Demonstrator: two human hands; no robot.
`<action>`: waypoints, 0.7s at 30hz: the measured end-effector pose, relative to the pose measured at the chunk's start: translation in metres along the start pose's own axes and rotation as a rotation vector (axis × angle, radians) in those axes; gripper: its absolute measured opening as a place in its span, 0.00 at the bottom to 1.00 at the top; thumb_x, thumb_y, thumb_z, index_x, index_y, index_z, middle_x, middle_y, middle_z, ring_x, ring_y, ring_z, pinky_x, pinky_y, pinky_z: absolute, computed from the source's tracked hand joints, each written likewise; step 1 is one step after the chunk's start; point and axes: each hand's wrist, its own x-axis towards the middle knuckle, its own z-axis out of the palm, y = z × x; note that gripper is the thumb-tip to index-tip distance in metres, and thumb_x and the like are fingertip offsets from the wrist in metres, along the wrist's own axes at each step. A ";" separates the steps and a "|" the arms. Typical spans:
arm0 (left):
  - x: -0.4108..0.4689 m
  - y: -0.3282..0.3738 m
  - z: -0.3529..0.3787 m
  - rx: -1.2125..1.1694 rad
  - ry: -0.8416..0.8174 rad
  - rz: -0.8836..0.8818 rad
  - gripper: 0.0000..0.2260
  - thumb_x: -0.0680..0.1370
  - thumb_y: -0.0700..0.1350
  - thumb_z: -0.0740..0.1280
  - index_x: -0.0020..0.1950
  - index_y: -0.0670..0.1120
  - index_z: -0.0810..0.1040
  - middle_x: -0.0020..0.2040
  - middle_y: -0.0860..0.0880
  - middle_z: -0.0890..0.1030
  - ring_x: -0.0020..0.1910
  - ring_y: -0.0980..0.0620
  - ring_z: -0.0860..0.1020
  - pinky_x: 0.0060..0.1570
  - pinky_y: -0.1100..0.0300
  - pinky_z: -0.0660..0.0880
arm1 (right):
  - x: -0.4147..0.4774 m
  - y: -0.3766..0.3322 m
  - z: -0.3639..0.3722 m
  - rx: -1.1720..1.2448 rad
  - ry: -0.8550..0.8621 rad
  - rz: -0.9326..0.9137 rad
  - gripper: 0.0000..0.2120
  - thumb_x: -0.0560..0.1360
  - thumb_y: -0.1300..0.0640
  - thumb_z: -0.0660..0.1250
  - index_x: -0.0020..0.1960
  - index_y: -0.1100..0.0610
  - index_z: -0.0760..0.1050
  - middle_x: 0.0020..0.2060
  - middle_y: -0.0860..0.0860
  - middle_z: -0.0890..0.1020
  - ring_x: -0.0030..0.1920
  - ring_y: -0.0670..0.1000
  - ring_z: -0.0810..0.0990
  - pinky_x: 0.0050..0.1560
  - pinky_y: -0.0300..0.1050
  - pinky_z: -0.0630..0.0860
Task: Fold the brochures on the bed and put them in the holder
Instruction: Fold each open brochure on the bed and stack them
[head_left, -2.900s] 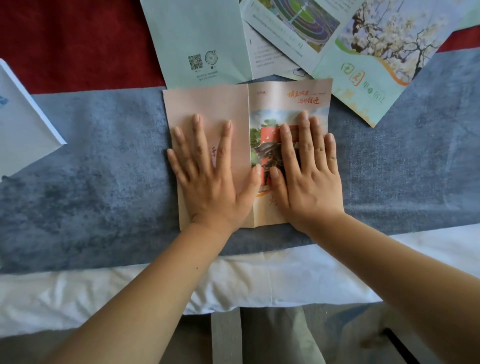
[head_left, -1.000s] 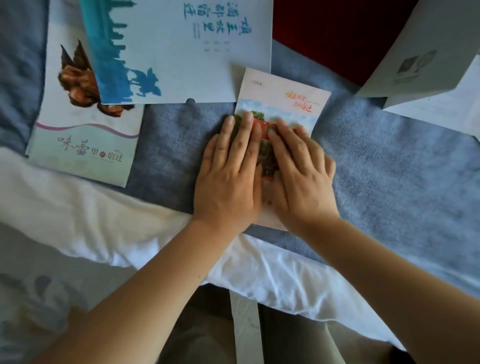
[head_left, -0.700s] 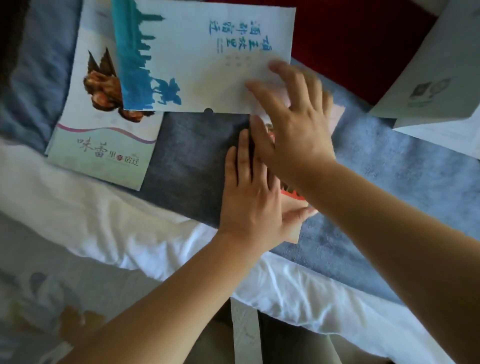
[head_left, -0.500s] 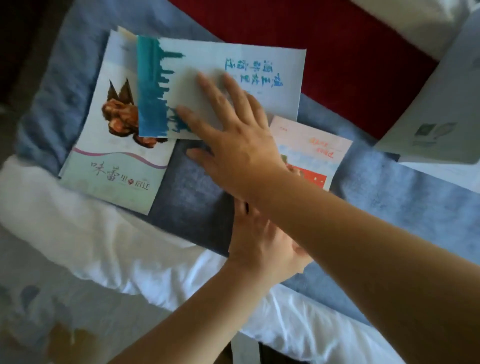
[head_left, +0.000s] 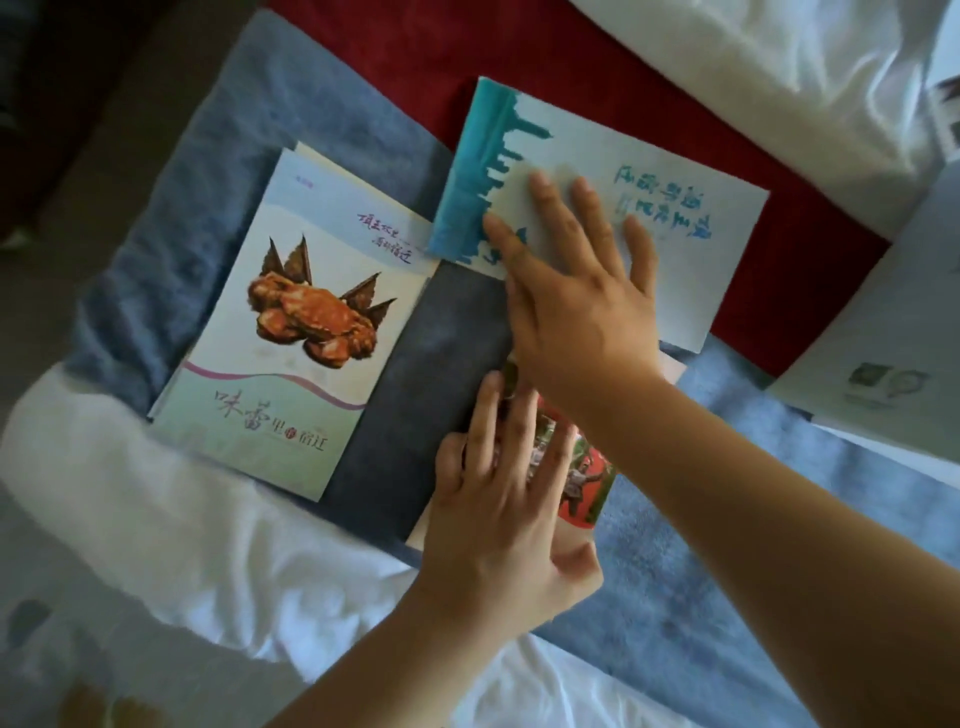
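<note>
My left hand (head_left: 501, 499) lies flat, fingers apart, on the folded pink brochure (head_left: 584, 475) with a red picture, pinning it to the blue bed runner (head_left: 441, 332). My right hand (head_left: 576, 291) reaches across above it, palm down and fingers spread, resting on a pale brochure with a teal skyline edge (head_left: 691, 260). To the left lies a folded brochure with a crab picture (head_left: 296, 332). No holder is in view.
A red band (head_left: 395, 62) of the bedding runs behind the blue runner. White sheets (head_left: 156, 519) bunch at the near left and a white pillow (head_left: 753, 67) lies at the far right. Pale green unfolded brochures (head_left: 883, 353) sit at the right edge.
The pink brochure was folded in half under both hands. My right hand then left it and moved up and left onto the teal-edged brochure; my left hand stayed on the pink one.
</note>
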 end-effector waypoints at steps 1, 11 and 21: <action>-0.001 -0.007 -0.004 -0.002 0.013 0.014 0.45 0.60 0.60 0.70 0.77 0.48 0.71 0.83 0.41 0.58 0.82 0.37 0.56 0.65 0.43 0.62 | 0.001 0.003 -0.003 -0.004 0.016 0.028 0.23 0.86 0.46 0.52 0.81 0.40 0.62 0.84 0.50 0.55 0.84 0.57 0.49 0.80 0.65 0.45; 0.002 -0.083 -0.062 0.101 0.189 0.010 0.44 0.67 0.60 0.70 0.82 0.48 0.64 0.84 0.41 0.53 0.83 0.38 0.53 0.70 0.39 0.61 | -0.009 -0.018 -0.004 0.135 0.135 -0.006 0.27 0.84 0.42 0.52 0.82 0.47 0.62 0.83 0.56 0.58 0.83 0.59 0.52 0.80 0.65 0.46; 0.010 -0.149 -0.080 0.145 0.191 -0.086 0.46 0.67 0.64 0.71 0.82 0.48 0.65 0.84 0.38 0.50 0.83 0.36 0.51 0.69 0.36 0.60 | -0.003 -0.080 0.025 0.194 0.092 -0.146 0.22 0.86 0.46 0.57 0.79 0.46 0.67 0.82 0.54 0.62 0.83 0.59 0.54 0.81 0.65 0.47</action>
